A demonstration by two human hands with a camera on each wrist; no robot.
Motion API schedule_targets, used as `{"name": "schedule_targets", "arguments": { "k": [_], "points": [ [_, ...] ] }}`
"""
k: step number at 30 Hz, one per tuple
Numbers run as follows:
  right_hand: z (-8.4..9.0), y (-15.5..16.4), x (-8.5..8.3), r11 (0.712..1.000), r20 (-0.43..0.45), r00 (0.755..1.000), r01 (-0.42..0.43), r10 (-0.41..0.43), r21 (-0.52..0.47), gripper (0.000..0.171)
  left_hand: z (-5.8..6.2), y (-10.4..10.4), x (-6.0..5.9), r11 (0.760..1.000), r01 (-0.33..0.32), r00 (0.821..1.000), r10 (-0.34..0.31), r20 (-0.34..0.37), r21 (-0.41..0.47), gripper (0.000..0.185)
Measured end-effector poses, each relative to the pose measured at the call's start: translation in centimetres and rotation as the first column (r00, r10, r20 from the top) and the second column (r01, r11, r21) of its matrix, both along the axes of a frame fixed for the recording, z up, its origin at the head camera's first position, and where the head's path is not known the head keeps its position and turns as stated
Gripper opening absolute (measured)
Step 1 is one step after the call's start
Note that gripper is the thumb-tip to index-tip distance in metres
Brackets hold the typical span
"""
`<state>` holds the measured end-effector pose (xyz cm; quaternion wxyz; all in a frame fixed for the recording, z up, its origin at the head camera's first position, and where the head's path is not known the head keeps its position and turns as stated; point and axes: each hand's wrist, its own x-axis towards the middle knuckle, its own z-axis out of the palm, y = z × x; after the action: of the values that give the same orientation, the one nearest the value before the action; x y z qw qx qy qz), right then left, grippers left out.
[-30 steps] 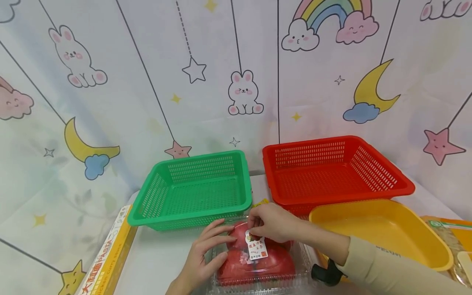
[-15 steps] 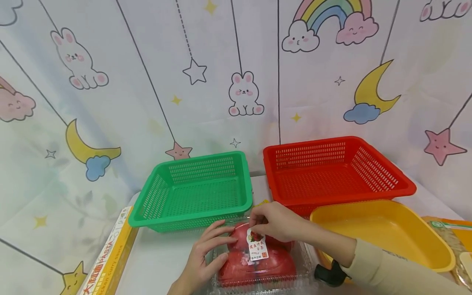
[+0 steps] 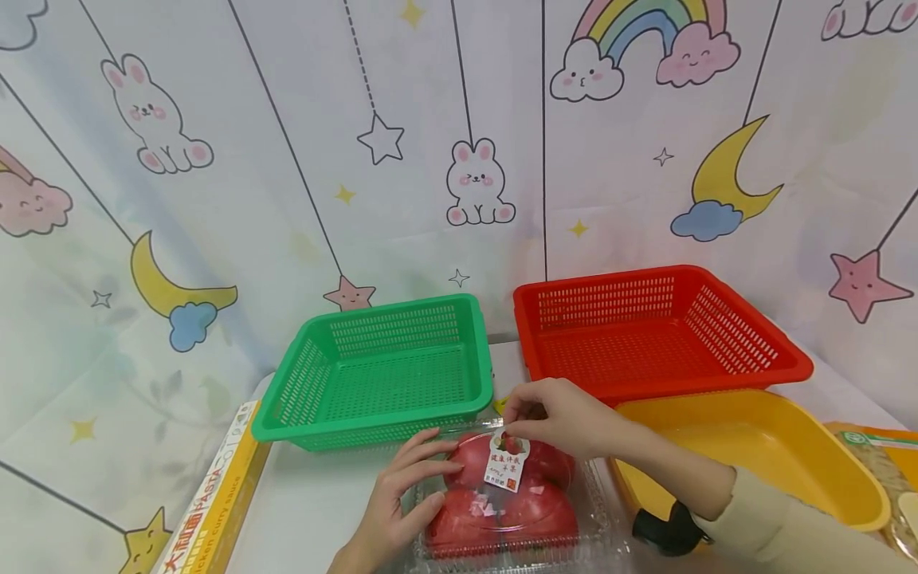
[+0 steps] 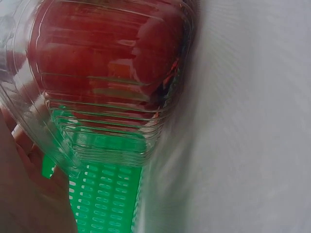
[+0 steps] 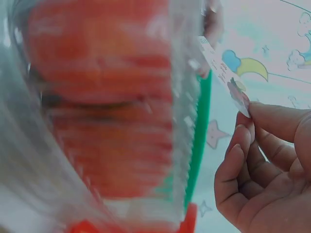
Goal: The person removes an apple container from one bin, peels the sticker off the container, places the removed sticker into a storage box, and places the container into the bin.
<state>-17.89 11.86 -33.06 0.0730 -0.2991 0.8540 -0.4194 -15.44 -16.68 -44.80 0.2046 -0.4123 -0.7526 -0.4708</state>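
Note:
A clear plastic clamshell box [image 3: 594, 510] stands on the white table, with several red round fruits, apparently apples [image 3: 466, 528], inside. My left hand [image 3: 397, 490] rests on its left side, fingers spread over the lid. With thumb and fingertips, my right hand [image 3: 566, 422] pinches the top edge of a white sticker label [image 3: 506, 464] bearing a fruit picture and red characters. In the right wrist view the label [image 5: 223, 73] slants away from the lid, its far end hidden or close to my left fingers. Small pale patches [image 3: 482, 504] show on the lid.
Behind the box are a green basket [image 3: 402, 414] and a red basket [image 3: 645, 391]. A yellow tub [image 3: 746, 454] stands at right, beside an orange-and-clear bag [image 3: 871, 462]. A yellow-and-white pasta box [image 3: 222, 486] lies at left. A printed curtain [image 3: 323, 175] hangs behind.
My right hand has moved slightly up and to the right, drawing the label with it. More of the lid's pale patches show below the label. My left hand has stayed in place.

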Motion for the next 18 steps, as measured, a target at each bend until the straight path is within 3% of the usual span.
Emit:
{"name": "schedule_targets", "arguments": {
  "k": [18],
  "points": [
    [1.4, 6.9, 0.3, 0.992, 0.054, 0.991, 0.127, -0.126, -0.027, 0.01, 0.0, 0.0, 0.1, 1.0, -0.002, 1.0, 0.002, -0.018, 0.002, 0.044]
  ]
}}
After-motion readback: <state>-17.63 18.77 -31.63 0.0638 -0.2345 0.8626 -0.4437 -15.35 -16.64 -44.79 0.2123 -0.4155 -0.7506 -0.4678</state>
